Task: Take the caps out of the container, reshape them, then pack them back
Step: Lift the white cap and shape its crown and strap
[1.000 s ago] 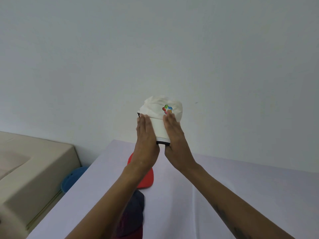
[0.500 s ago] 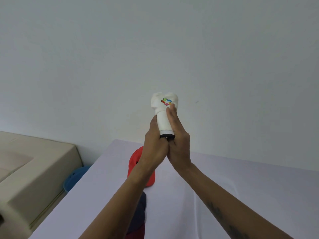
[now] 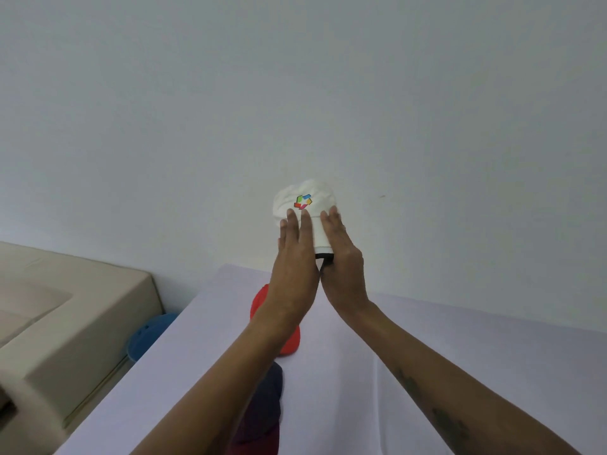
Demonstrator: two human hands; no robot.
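I hold a white cap [image 3: 317, 196] with a multicoloured logo up in front of the wall, crown upward. Its brim hangs down, curled between my two palms. My left hand [image 3: 294, 257] presses the brim from the left with straight fingers, the fingertips reaching the crown's lower edge. From the right, my right hand [image 3: 343, 261] presses the same way. A dark strip of the brim's underside shows between my hands. On the table below lie a red cap [image 3: 290, 343] and a dark navy cap [image 3: 270, 397], both partly hidden by my left forearm.
The table [image 3: 345, 372] has a pale lavender cover and stands against a plain wall. A beige box-like unit [image 3: 72, 326] stands to the left, beside the table. A blue cap [image 3: 147, 333] lies in the gap between them.
Half a second ago the palms squeezed the brim into a narrow roll. They have now eased apart a little, and the crown has spread wider. The cap stays at about the same height.
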